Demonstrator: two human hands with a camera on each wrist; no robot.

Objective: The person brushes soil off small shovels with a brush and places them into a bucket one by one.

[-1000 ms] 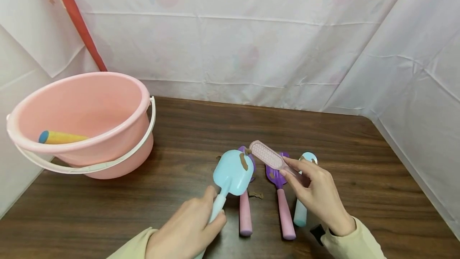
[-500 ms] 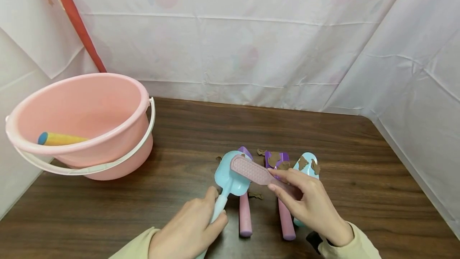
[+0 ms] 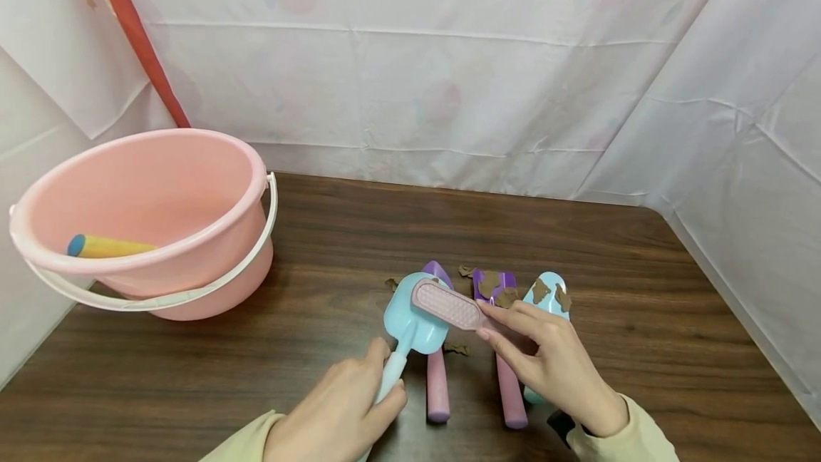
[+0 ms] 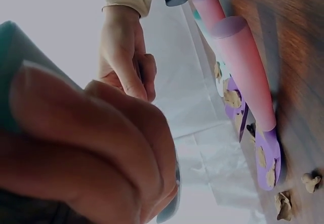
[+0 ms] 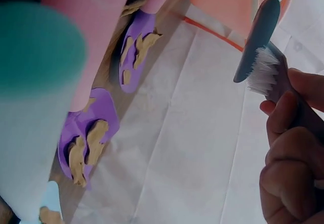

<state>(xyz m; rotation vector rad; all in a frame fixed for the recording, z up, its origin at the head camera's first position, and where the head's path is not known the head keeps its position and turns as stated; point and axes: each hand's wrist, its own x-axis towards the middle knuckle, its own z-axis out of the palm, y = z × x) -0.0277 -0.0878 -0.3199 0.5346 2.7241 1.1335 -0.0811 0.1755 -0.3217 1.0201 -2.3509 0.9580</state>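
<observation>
My left hand grips the handle of a light blue toy shovel, its blade raised over the tools on the table. A pink scrubbing brush is pinched by my right hand between thumb and fingers. In the right wrist view the white bristles press against the shovel's blade. The brush covers part of that blade in the head view. Below lie two purple tools with pink handles, one half hidden under the shovel. Another light blue tool lies partly behind my right hand.
A pink bucket with a white handle stands at the left, a yellow stick with a blue end inside. Brown clay-like scraps lie on the wooden table and stick to the lying tools. White curtains enclose the table.
My right hand has brought the brush leftward and down onto the shovel's blade, where a brown scrap showed earlier. My left hand keeps its grip and has hardly moved.
</observation>
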